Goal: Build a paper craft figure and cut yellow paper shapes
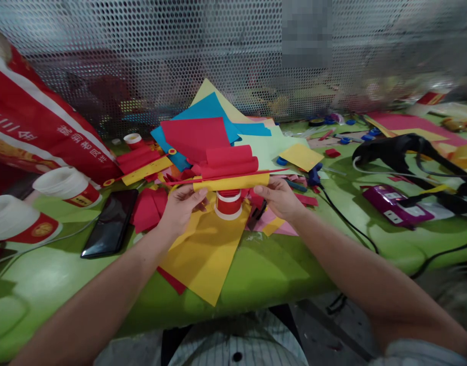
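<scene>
My left hand [182, 206] and my right hand [281, 197] pinch the two ends of a curved yellow paper strip [233, 182]. A thin red strip [277, 173] runs along its upper edge. Curled red paper [229, 163] rises just behind it; whether the two are joined, I cannot tell. Below the strip stands a red and white paper cup [228, 206], its upper part partly covered. Under the cup lies a large yellow sheet [206, 254], one corner hanging toward the table's front edge.
Coloured sheets [195, 134] pile up behind my hands. On the left are a black phone [110, 223], stacked paper cups [67, 185] and a red bag [42, 112]. A purple box [396, 205], a black strap [393, 152] and cables occupy the right. Perforated metal [233, 46] backs the green table [271, 274].
</scene>
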Available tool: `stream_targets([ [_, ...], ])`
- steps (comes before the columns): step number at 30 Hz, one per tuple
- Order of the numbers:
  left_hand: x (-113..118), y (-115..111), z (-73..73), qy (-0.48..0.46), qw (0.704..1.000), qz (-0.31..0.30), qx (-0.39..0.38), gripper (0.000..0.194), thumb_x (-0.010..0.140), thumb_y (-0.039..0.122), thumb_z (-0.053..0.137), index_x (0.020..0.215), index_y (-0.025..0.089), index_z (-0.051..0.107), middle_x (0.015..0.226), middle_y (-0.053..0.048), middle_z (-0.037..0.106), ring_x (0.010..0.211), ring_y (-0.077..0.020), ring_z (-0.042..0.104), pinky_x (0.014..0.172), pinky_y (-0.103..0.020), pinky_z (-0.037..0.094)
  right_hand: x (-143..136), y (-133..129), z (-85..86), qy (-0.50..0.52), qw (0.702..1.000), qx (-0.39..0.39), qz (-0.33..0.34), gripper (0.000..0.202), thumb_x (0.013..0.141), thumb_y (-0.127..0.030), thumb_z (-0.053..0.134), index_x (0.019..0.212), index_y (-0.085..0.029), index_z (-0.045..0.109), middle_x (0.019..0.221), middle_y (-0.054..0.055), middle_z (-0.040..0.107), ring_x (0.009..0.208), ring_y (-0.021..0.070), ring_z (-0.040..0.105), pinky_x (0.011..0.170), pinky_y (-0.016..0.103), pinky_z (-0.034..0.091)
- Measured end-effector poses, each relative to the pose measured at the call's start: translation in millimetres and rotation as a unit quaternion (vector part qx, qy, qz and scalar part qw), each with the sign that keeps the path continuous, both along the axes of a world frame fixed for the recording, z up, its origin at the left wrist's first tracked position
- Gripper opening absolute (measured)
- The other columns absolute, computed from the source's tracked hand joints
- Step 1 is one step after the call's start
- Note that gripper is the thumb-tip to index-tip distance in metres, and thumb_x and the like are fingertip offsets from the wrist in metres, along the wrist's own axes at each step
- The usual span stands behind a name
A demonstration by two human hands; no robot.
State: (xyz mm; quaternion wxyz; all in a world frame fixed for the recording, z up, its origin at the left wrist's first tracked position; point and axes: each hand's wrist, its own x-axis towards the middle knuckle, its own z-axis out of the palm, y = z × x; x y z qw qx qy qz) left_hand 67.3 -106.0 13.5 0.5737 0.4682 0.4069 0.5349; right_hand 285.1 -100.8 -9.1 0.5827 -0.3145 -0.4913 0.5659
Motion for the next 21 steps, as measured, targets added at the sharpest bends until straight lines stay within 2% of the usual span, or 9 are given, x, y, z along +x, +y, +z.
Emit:
stream_targets([
  [6,2,-2,-0.4,-0.026,0.999,0.027,-0.001,0.032,0.047,0.035,0.083,0.065,0.017,0.065,0.062,0.003,0.061,0.052,-0.0088,0.056,0.044,-0.020,0.047,-2,0,2.1,0.035,0.997,-0.005,-0.068,0.022,0.048,-0.041,0.082,0.061,-0.028,0.069,0.056,-0.005,0.064,0.057,0.0126,0.060,0.062,0.027,0.050],
  [12,3,-6,-1.2,-0.052,0.998,0.046,0.012,0.034,0.048,0.033,0.083,0.065,0.017,0.058,0.060,0.005,0.058,0.053,-0.0086,0.056,0.045,-0.020,0.047,-2,4,-1.0,0.066,0.982,0.002,-0.178,0.036,0.040,-0.045,0.082,0.055,-0.023,0.059,0.054,-0.007,0.054,0.049,0.0071,0.048,0.052,0.022,0.044],
  [17,2,-9,-6.0,-0.062,0.997,0.051,0.003,0.040,0.047,0.031,0.083,0.069,0.019,0.052,0.065,0.007,0.056,0.054,-0.0085,0.056,0.045,-0.020,0.047,-2,6,-4.4,0.060,0.982,0.046,-0.173,0.040,0.048,-0.049,0.079,0.063,-0.023,0.052,0.062,-0.006,0.052,0.057,0.0091,0.050,0.056,0.023,0.045],
  [19,0,-11,-7.4,-0.060,0.997,0.043,-0.007,0.040,0.048,0.030,0.083,0.073,0.020,0.052,0.068,0.006,0.056,0.056,-0.0089,0.057,0.046,-0.020,0.047,-2,6,-4.9,0.054,0.984,0.052,-0.162,0.042,0.050,-0.052,0.077,0.071,-0.025,0.052,0.071,-0.004,0.057,0.067,0.0124,0.056,0.063,0.026,0.048],
  [21,-2,-14,-7.0,-0.050,0.998,0.027,-0.024,0.042,0.049,0.027,0.082,0.079,0.021,0.054,0.074,0.005,0.057,0.060,-0.0096,0.057,0.047,-0.021,0.047,1,7,-4.6,0.030,0.989,0.061,-0.130,0.047,0.052,-0.057,0.074,0.081,-0.027,0.053,0.087,0.000,0.062,0.086,0.0182,0.061,0.074,0.032,0.050],
])
